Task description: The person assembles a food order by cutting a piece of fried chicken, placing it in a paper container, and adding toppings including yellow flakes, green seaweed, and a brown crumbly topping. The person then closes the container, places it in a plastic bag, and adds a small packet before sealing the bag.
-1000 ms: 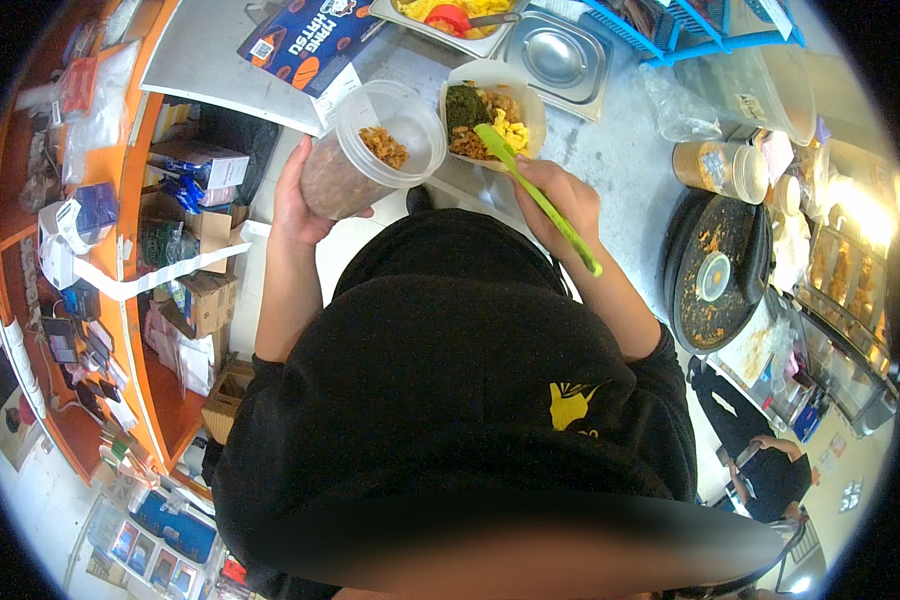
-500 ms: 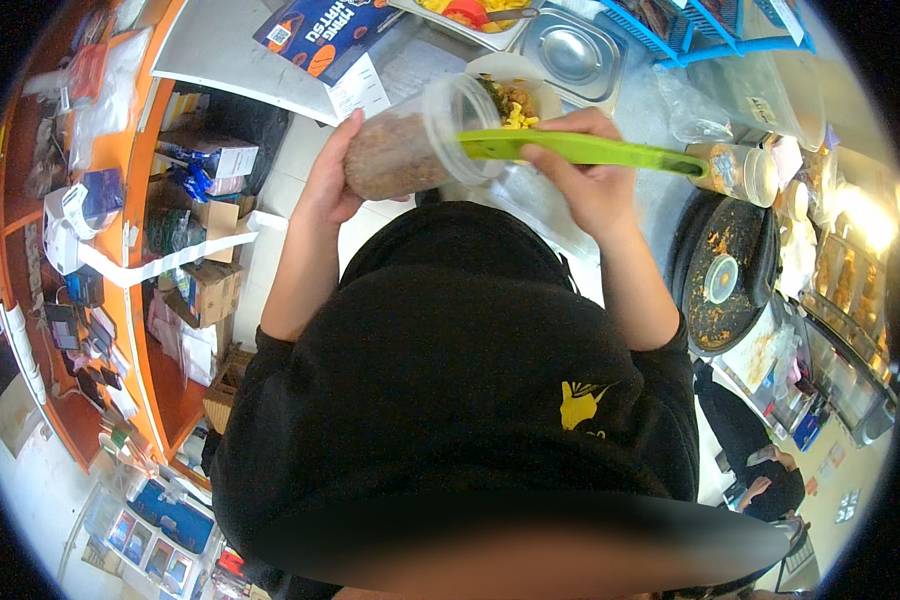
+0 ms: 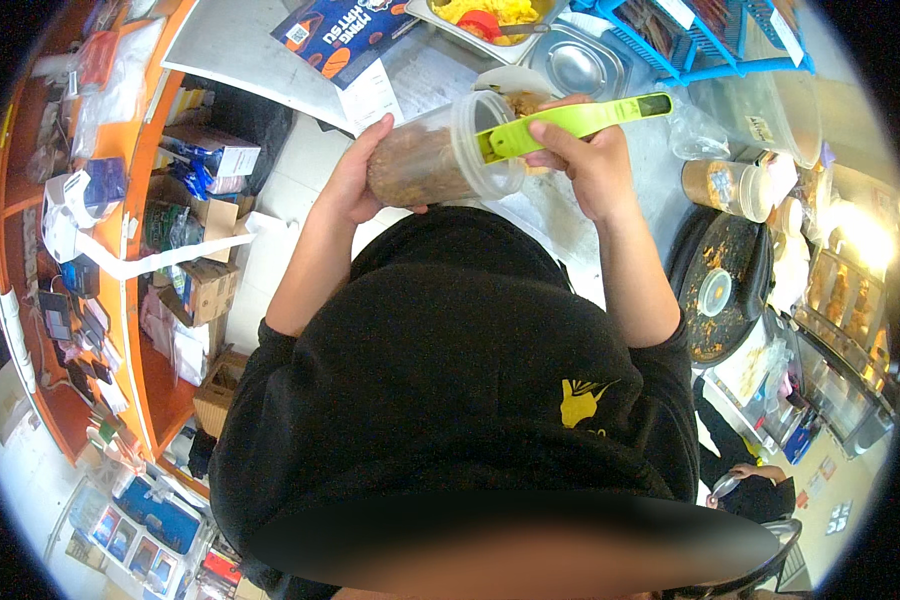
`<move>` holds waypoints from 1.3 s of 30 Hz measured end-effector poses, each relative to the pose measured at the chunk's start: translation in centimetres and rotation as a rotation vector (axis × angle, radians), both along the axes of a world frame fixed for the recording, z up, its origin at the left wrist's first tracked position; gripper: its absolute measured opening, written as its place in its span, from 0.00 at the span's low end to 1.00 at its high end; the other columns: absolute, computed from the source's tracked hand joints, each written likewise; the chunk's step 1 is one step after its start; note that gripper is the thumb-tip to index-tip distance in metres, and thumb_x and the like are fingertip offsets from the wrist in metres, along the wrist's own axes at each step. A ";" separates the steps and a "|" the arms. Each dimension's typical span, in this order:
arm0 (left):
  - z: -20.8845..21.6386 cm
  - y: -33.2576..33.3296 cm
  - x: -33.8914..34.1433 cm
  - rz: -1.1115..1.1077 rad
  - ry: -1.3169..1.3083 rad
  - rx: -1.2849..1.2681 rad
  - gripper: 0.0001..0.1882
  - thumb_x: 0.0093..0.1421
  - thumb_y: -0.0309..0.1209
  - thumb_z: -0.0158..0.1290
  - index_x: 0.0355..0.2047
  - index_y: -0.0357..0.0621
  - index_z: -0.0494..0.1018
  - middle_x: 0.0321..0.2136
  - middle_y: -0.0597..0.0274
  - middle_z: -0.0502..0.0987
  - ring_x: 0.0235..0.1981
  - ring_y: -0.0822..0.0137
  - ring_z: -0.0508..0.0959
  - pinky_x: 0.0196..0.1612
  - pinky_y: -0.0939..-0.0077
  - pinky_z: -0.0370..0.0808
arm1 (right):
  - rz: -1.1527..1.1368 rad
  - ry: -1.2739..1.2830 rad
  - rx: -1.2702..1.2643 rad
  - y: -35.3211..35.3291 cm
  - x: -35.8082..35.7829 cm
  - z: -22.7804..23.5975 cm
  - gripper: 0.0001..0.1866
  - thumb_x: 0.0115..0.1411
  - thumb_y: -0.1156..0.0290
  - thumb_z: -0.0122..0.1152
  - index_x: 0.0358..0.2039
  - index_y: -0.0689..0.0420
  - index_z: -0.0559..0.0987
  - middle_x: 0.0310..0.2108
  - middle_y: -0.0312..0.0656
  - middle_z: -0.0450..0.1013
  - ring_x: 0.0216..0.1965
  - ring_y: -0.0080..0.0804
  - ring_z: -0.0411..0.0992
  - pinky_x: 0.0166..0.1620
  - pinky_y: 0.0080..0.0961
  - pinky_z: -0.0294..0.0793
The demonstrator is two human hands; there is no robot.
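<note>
My left hand [image 3: 358,172] wraps round a clear plastic jar [image 3: 420,150], tilted onto its side with its mouth toward the right. Brown, shredded-looking food fills much of it. Closed on bright green plastic tongs [image 3: 590,122] is my right hand [image 3: 595,165], its thumb pressed along the near side. The left end of the tongs reaches into the jar's mouth; the other end points up to the right. Just beyond the jar stands a white bowl [image 3: 507,80] of food, partly hidden by the jar and my right hand.
A metal tray of yellow food [image 3: 473,14] and a steel lid [image 3: 583,62] lie at the back. Blue baskets [image 3: 670,40] stand far right. A lidded tub [image 3: 725,188] and a round black pan [image 3: 715,290] sit at right. Orange shelves [image 3: 135,330] rise at left.
The tongs have turned, their right end swinging upward and away and the left end going into the jar's mouth. The jar has shifted slightly right, covering more of the bowl.
</note>
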State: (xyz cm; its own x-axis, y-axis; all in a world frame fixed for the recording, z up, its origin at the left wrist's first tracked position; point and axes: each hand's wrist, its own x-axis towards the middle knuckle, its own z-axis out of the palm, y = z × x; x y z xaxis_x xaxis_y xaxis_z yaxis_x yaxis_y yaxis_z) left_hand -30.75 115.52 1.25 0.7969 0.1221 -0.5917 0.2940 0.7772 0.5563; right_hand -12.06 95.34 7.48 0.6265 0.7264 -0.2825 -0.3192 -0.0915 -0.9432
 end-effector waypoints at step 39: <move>3.2 -9.0 7.0 -0.117 -0.149 -0.160 0.36 0.66 0.57 0.33 0.62 0.41 0.61 0.51 0.43 0.73 0.42 0.46 0.80 0.24 0.48 0.82 | -0.129 -0.792 0.197 -16.2 -0.4 4.3 0.07 0.54 0.81 0.67 0.33 0.60 0.78 0.33 0.49 0.80 0.41 0.39 0.81 0.42 0.30 0.80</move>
State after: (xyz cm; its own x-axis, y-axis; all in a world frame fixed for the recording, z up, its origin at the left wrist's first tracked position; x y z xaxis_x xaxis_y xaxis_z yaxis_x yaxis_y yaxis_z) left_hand -23.78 106.53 4.46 0.8800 -0.0620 -0.4708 0.3111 0.8243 0.4730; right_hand -12.41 79.18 11.81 0.6683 0.6253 0.4030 0.4501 0.0915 -0.8883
